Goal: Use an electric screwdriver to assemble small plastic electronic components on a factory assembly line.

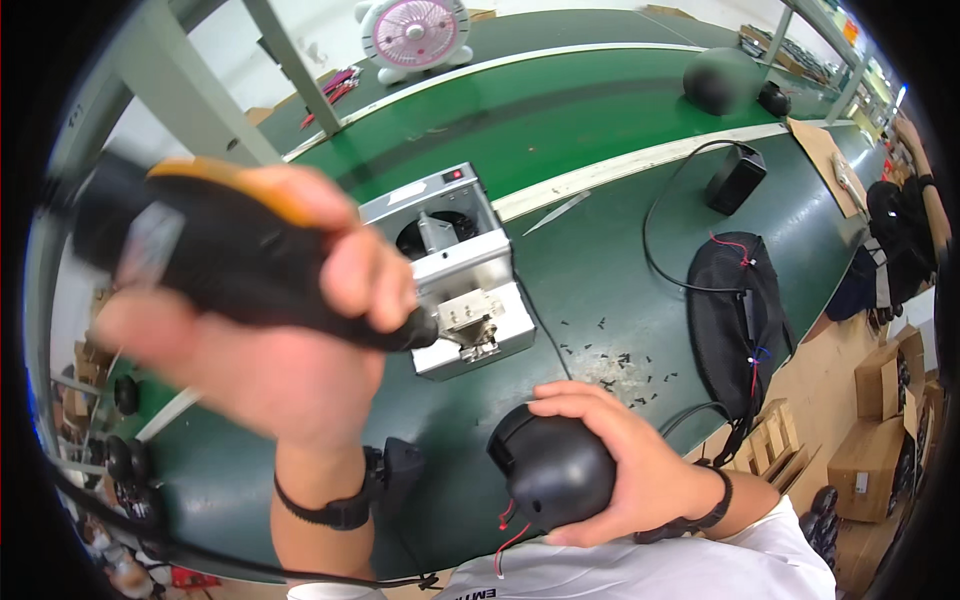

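Note:
My left hand (300,375), blurred by motion, is wrapped round a black and orange electric screwdriver (240,255). The screwdriver's tip reaches the metal pick-up end of a grey-white box-shaped screw feeder (520,330); whether a screw sits on the bit is too small to tell. Lower down, near my body, my right hand (645,465) grips a rounded black plastic housing (565,475) from its right side. Thin red wires (515,535) hang from the housing, and a slotted part shows at its upper left.
Small black screws (625,365) lie scattered on the green table. Rightward are a black mesh-covered piece (725,300) with wires and a black box (735,180) on a cable. Beyond runs a green conveyor belt (600,100), with a fan (415,35) behind. Another person's arm (930,200) shows far right.

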